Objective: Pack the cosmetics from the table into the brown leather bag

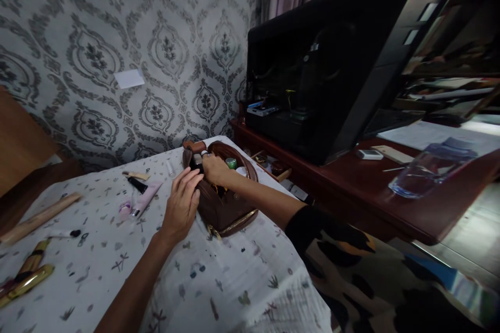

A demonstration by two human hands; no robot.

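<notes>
By the counter's [242, 270] far right corner sits an unzipped brown bag [230, 217]; the right hand [215, 169] dips inside, its grip too hidden to tell, while the left hand [182, 203], fingers extended, rests against the bag's left side.

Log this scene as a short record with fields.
bag: brown, open, on the cloth
left hand: fingers at the bag's near left edge
right hand: reaching into the bag; grip hidden
in bag: green item, among others
left of bag: pink tube, black tube
on desk: clear bottle, at right
</notes>
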